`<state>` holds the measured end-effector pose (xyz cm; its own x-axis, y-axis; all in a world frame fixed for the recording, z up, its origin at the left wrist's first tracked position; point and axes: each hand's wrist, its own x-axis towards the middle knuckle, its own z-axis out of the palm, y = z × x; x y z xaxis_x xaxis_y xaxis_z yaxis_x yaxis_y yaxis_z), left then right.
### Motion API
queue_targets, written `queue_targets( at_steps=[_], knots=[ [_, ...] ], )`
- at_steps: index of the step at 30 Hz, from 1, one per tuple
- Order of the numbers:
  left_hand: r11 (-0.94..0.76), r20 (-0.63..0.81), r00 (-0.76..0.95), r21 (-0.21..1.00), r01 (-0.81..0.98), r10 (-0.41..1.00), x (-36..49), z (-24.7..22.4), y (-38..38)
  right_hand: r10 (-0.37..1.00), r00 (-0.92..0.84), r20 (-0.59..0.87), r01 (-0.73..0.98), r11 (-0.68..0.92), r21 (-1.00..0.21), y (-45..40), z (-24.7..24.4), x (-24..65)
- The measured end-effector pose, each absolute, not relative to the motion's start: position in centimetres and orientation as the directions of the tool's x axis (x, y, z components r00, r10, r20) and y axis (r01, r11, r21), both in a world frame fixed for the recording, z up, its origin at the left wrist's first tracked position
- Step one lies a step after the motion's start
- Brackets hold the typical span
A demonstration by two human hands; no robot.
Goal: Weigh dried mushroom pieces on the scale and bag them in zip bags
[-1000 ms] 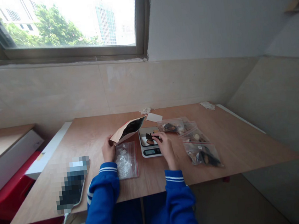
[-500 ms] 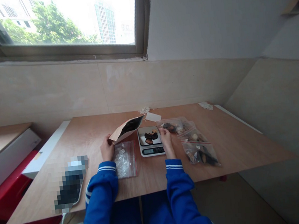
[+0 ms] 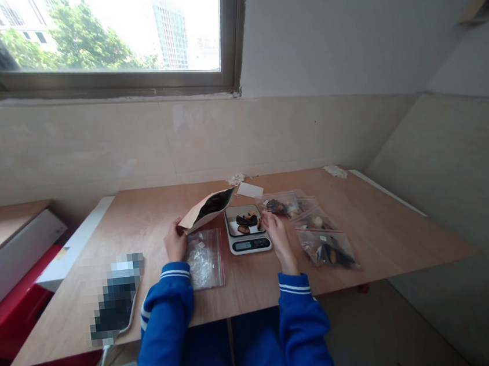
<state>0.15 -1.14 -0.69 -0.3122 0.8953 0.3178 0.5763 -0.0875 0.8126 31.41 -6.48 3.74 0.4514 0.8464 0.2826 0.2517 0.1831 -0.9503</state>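
Note:
My left hand is closed on the lower left end of a brown paper pouch, tilted with its dark mouth gaping towards the scale. A small white kitchen scale stands in front of me, its display lit but too small to read. Several dried slices, dark brown and tan, lie on its pan. My right hand is at the pan's right edge with its fingertips pinched beside a dark slice; what they hold, if anything, is not clear. Below the pouch lies a clear zip bag.
Right of the scale lie several zip bags of dried pieces, overlapping. A white card sits behind the scale. Far left, a blurred-out phone lies with a cable plugged in, near the table's front edge. A wall closes off the back.
My right hand has shifted slightly right and towards me, and a dark slice now shows at its fingertips on the pan's right side. The left hand and pouch have hardly moved.

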Motion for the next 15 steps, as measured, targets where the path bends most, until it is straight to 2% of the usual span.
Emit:
queue_targets(
  at_steps=[3,5,11,15],
  knots=[
    [-0.082,0.310,-0.310,0.814,0.575,0.899,0.2,-0.5,-1.2,0.846,0.482,0.228,0.138,0.184,-0.973,-7.4,4.5,31.9],
    [-0.071,0.303,-0.316,0.814,0.577,0.899,0.3,-0.4,-1.3,0.854,0.460,0.243,0.134,0.204,-0.970,-7.8,4.8,32.3],
    [-0.069,0.302,-0.330,0.821,0.567,0.894,0.3,-0.4,-1.3,0.814,0.462,0.352,0.437,0.137,-0.889,-7.4,2.9,33.1],
    [-0.082,0.309,-0.321,0.823,0.562,0.895,0.3,-0.6,-1.2,0.852,0.398,0.341,0.493,0.115,-0.862,-7.2,0.4,33.5]
  ],
)
